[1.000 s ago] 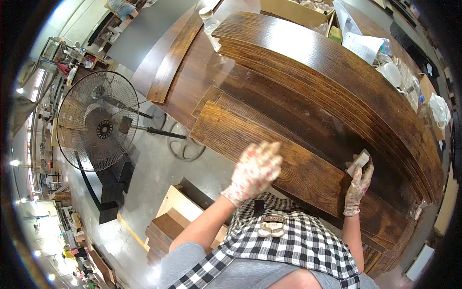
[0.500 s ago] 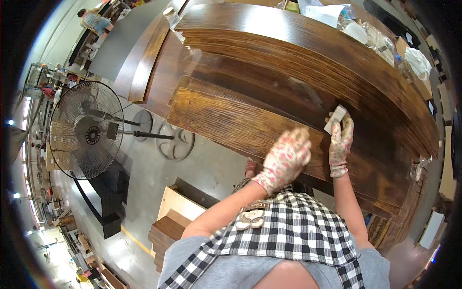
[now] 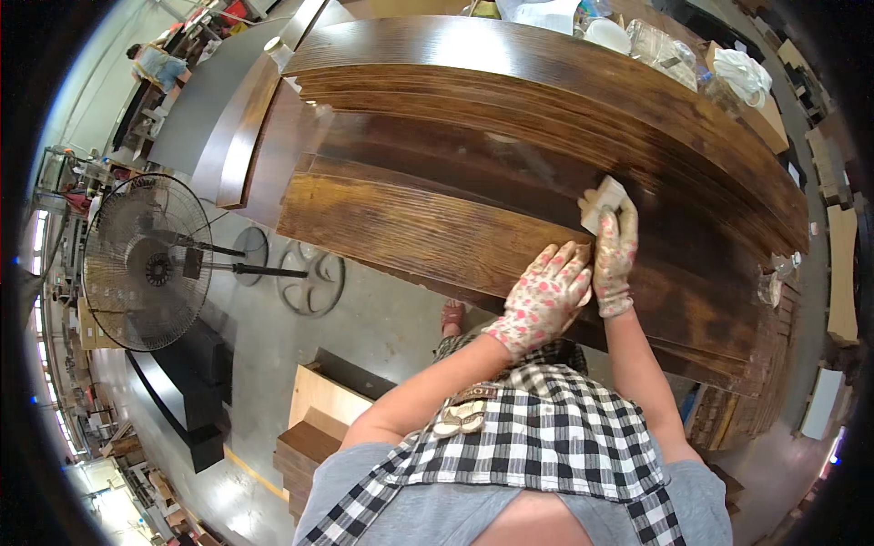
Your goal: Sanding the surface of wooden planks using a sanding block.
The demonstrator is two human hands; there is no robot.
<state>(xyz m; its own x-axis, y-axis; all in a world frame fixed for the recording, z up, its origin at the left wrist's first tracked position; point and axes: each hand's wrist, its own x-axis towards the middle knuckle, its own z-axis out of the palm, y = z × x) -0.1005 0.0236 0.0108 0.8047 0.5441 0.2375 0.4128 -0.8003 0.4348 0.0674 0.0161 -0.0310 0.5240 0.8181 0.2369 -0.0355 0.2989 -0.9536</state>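
Long dark-stained wooden boards [image 3: 428, 227] lie stacked across the workbench in front of me. My right hand [image 3: 615, 259], in a flowered glove, grips a small pale block [image 3: 603, 202] and presses it onto the dark board surface. My left hand [image 3: 546, 296], in the same kind of glove, rests palm down on the lighter, grainy front board, right next to the right wrist, fingers spread and holding nothing.
A large floor fan [image 3: 146, 264] stands at the left on the concrete floor, with a round metal wheel [image 3: 311, 278] beside it. Wooden blocks [image 3: 314, 428] sit by my legs. Plastic bags and containers [image 3: 674, 55] crowd the bench's far edge. A person [image 3: 157, 64] works far back left.
Both hands have slid left along the boards. The left hand has come close beside the right wrist. The right hand still holds the block.
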